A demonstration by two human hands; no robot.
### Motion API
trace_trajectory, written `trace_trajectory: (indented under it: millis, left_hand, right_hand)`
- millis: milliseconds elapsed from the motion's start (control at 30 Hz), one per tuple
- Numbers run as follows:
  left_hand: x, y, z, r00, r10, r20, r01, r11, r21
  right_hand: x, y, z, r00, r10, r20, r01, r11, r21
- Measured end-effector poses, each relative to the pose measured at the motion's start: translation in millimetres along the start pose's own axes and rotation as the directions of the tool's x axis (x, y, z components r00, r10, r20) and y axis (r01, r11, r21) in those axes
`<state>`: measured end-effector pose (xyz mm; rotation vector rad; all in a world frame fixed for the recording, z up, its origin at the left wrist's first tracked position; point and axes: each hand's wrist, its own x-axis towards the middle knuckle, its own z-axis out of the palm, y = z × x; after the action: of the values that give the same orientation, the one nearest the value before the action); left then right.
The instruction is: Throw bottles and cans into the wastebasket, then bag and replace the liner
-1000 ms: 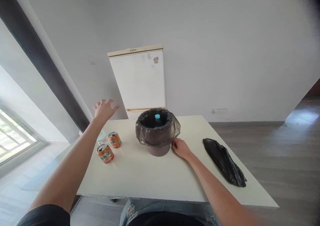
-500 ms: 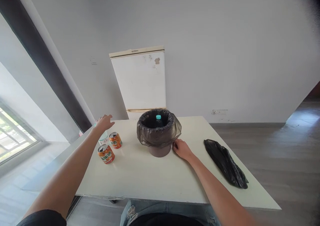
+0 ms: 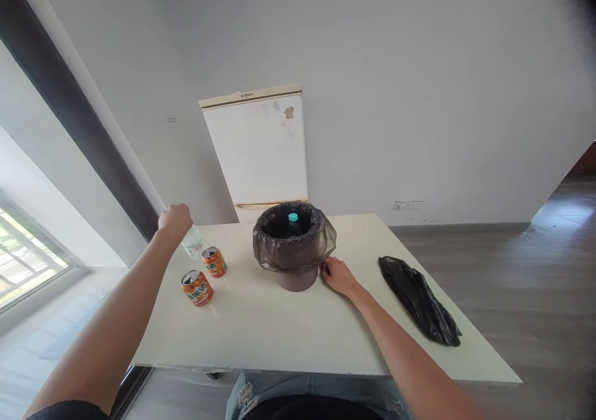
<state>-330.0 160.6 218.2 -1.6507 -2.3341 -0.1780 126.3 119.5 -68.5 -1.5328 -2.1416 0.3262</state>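
My left hand (image 3: 176, 221) is closed around the upper part of a clear plastic bottle (image 3: 193, 244), which leans at the far left of the table. The bottle's cap is hidden behind my fingers. Two open orange drink cans, a nearer can (image 3: 197, 288) and a farther can (image 3: 215, 262), stand upright just right of the bottle. Mid-table is a brownish trash bin (image 3: 298, 281), lined with a translucent black bag (image 3: 288, 254) folded over its rim. Inside it a bottle with a teal cap (image 3: 293, 217) pokes up. My right hand (image 3: 339, 276) rests with curled fingers against the bin's right side; its fingertips are partly hidden.
A bunched black plastic bag (image 3: 419, 302) lies along the right side of the white table (image 3: 279, 339). Behind the table a white refrigerator (image 3: 256, 153) stands against the grey wall. A window (image 3: 28, 252) is at the left.
My left hand has gone from spread fingers above the clear bottle to a closed grip on it, and the bottle now tilts. My right hand stays beside the bin.
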Motion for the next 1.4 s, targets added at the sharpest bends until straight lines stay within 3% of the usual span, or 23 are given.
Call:
trace_trajectory:
  millis: [133, 233, 300, 400, 533, 667, 800, 1167, 1267, 1400]
  left_hand:
    - [-25.2, 20.0, -71.1, 0.974, 0.081, -0.213, -0.09, 0.995, -0.032]
    - [-62.5, 47.5, -118.1, 0.89, 0.182, -0.417, -0.261, 0.955, -0.14]
    - [-91.0, 70.5, -138.7, 0.857, 0.251, -0.449, -0.375, 0.903, -0.21]
    - [-125.0, 105.3, -150.9, 0.803, 0.414, -0.429, -0.551, 0.79, -0.268]
    - [-138.4, 143.3, -142.2, 0.745, 0.591, -0.31, -0.667, 0.681, -0.304]
    - [-126.2, 170.3, -120.9, 0.742, 0.656, -0.141, -0.666, 0.696, -0.268]
    - [-109.1, 189.5, -94.5, 0.718, 0.695, -0.047, -0.684, 0.691, -0.234]
    - [-79.0, 221.7, -29.0, 0.627, 0.766, 0.139, -0.743, 0.642, -0.188]
    - [-77.1, 225.2, -19.6, 0.597, 0.786, 0.16, -0.76, 0.618, -0.202]
    - [-73.7, 227.4, -16.2, 0.588, 0.79, 0.172, -0.762, 0.613, -0.211]
  right_hand:
    - [-0.7, 0.0, -0.3, 1.0, 0.009, 0.002, -0.009, 1.0, 0.009]
    - [-1.3, -1.1, -1.8, 1.0, 0.013, 0.008, -0.013, 1.0, 0.013]
    - [-1.7, -2.1, -3.0, 1.0, 0.014, 0.012, -0.014, 1.0, 0.013]
    - [-2.0, -3.3, -4.0, 1.0, 0.012, 0.01, -0.012, 1.0, 0.01]
    - [-1.6, -3.7, -3.8, 1.0, 0.009, 0.012, -0.01, 1.0, 0.007]
    - [-0.9, -2.8, -3.0, 1.0, 0.014, 0.012, -0.014, 1.0, 0.007]
    - [-0.2, -0.7, -2.0, 1.0, 0.014, 0.014, -0.014, 1.0, 0.014]
    - [1.1, 0.9, -1.7, 1.0, 0.014, 0.014, -0.014, 0.999, 0.028]
    - [1.1, 0.8, -2.2, 1.0, 0.017, 0.018, -0.018, 0.999, 0.028]
    - [1.3, 0.3, -2.7, 1.0, 0.014, 0.019, -0.015, 1.0, 0.025]
